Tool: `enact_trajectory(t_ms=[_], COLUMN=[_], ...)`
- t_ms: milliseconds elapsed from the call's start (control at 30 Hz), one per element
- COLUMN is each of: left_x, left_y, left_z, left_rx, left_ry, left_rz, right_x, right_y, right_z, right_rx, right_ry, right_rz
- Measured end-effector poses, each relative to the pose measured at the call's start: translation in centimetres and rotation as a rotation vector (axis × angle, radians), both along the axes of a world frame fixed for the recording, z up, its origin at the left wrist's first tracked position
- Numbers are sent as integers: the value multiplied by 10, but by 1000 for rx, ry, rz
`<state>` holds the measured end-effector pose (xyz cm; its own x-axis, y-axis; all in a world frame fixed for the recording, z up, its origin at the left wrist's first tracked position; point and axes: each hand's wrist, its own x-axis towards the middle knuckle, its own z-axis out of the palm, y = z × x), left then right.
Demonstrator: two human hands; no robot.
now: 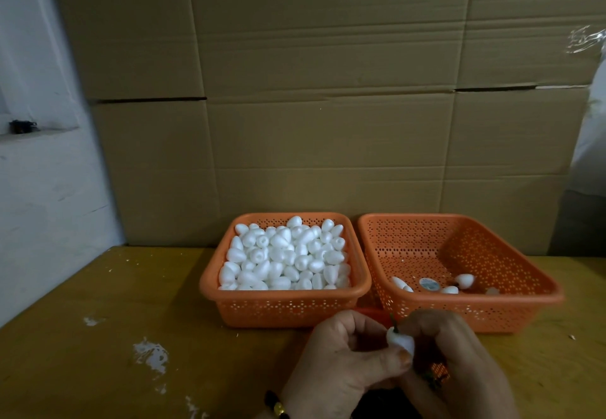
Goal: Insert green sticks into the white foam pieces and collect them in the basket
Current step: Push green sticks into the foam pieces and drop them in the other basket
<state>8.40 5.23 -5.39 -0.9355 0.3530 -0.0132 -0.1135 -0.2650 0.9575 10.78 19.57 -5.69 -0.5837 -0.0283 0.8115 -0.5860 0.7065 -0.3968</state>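
Foam (400,340) sits low centre of frame, pinched by left hand (341,359) to steady it; right hand (459,363) pinches stick (394,324), seemingly pushing it in; basket (537,290) waits mid-right, close behind for dropping.

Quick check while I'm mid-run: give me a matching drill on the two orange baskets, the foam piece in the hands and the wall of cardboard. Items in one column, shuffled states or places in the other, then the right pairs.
Column 1
1. left basket
2. right basket
3. foam piece in the hands
4. cardboard

Column 2
A. upright behind both baskets
B. heaped with white foam pieces
C. pinched between left hand and right hand, a green stick at its top
D. mostly bare, a few pieces near its front wall

Pairs: 1-B, 2-D, 3-C, 4-A
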Motion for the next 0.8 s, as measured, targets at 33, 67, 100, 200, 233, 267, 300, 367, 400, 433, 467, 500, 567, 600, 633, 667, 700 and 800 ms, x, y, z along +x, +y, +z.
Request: enact_trajectory(t_ms=[33, 67, 100, 200, 233, 267, 300, 367, 400, 433, 467, 500, 567, 600, 633, 667, 700, 800], left_x=[-1, -1, -1, -1, -2, -2, -2, -2, -2, -3, -4, -4, -5, -5, -5, -5, -6, -12], left_y=[0, 0, -1, -3, -4, -4, -4, -5, -5, -6, -7, -7, -9, -10, -11, -13, -16, -27], left_z=[-1, -1, 0, 3, 4, 5, 5, 4, 4, 4, 4, 5, 6, 7, 8, 10, 13, 23], left_rx=[-11, -11, -11, -16, -15, -15, -15, -13, -11, -10, -9, -9, -13, -14, -14, -17, -32, -126], left_ry=[-7, -18, -30, -56, -63, -67, -71, -82, -87, -90, -91, -90, -79, -71, -60, -47, -28, 56], left_rz=[11, 21, 29, 55, 61, 62, 62, 59, 57, 57, 58, 61, 70, 76, 85, 94, 108, 162], right_x=[0, -1, -1, -12, -20, -29, -39, -60, -69, -74, -76, -75, -66, -60, -52, -44, -34, -14], right_y=[1, 4, 7, 22, 29, 37, 44, 61, 68, 72, 75, 74, 67, 62, 56, 49, 43, 28], right_z=[1, 4, 8, 21, 24, 26, 27, 22, 19, 18, 18, 18, 19, 19, 20, 20, 23, 23], right_rx=[-21, -46, -71, -132, -127, -102, -71, -61, -83, -104, -115, -115, -109, -107, -95, -61, 2, 282], right_ry=[-22, -51, -82, -190, -221, -252, -286, -369, -427, -471, -495, -494, -446, -406, -368, -337, -327, -379], right_rz=[-14, -24, -36, -99, -139, -179, -218, -304, -338, -363, -377, -381, -350, -320, -282, -237, -195, -101])
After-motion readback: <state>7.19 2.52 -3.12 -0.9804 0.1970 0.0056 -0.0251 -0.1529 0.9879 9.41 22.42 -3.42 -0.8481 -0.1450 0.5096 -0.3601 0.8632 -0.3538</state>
